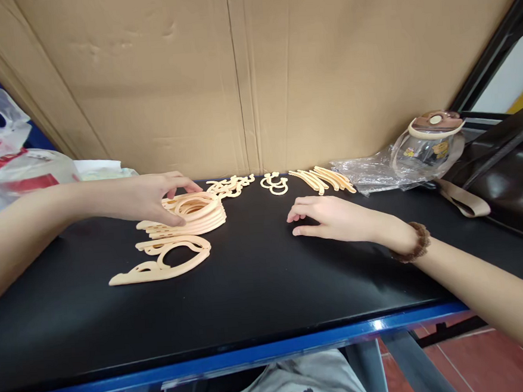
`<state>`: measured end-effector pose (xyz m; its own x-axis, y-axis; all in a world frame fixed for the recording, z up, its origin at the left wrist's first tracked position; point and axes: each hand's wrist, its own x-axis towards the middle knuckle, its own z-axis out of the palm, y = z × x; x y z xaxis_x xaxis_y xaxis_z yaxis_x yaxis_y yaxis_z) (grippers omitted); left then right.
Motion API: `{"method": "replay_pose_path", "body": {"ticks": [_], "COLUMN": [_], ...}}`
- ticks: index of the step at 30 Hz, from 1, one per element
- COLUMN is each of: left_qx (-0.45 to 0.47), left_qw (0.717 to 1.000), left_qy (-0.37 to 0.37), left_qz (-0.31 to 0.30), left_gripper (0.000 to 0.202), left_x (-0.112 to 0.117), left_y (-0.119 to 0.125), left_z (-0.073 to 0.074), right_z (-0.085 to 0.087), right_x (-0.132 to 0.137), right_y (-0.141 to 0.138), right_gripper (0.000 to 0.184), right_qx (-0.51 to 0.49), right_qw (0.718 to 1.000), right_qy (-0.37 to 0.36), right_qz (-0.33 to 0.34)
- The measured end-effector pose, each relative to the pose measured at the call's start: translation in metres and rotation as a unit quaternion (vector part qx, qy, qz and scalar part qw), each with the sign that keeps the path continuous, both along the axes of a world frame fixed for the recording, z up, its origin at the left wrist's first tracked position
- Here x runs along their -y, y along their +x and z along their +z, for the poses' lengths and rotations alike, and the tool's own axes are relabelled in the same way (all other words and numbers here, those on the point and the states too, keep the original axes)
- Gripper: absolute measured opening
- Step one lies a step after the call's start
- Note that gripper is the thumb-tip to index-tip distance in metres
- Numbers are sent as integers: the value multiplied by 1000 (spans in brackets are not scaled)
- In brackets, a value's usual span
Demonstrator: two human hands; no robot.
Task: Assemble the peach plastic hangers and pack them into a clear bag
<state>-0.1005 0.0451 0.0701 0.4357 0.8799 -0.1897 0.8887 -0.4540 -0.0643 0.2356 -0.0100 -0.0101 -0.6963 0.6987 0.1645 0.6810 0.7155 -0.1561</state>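
Note:
My left hand [156, 197] reaches over a stack of peach plastic folding hangers [212, 220], thumb and fingers spread apart at its top. The thumb touches or nearly touches the topmost hanger. In front of the stack, a single folding hanger [190, 266] lies flat, its arms folded to the left. My right hand [330, 218] hovers at or rests on the tabletop, fingers loosely curled and the thumb apart, with nothing in it. Behind lie a heap of small hooks [231, 186], a few more curved hooks [275, 184] and a row of slim curved hanger arms [325, 179].
A black tabletop [259, 291] with a blue edge backs onto a cardboard wall [168, 77]. Clear plastic wrap [367, 170] and a transparent cup [428, 145] stand at the right near a dark bag [505, 161]. A plastic bag [22, 168] sits at the left.

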Motion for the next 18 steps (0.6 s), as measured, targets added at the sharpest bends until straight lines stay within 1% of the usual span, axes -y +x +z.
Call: {"method": "replay_pose_path", "body": {"ticks": [2,5,12,18], "left_qx": [11,9,8,-5], "left_qw": [1000,999,999,999], "left_qy": [-17,-36,-37,-49], "left_qz": [-3,0,-19,-21], "left_gripper": [60,62,62,65], "left_x": [0,-1,-2,1], "left_y": [2,2,2,4], "left_z": [-2,-2,-1,2], "right_z": [0,0,-1,0], "right_x": [1,1,1,3], "right_y": [0,0,-1,-2], "right_gripper": [26,26,25,26], "right_qx": [2,0,2,9], "right_qw": [1000,1000,1000,1000], "right_qy": [1,4,7,9], "right_qz": [-1,0,-2,-5]}}
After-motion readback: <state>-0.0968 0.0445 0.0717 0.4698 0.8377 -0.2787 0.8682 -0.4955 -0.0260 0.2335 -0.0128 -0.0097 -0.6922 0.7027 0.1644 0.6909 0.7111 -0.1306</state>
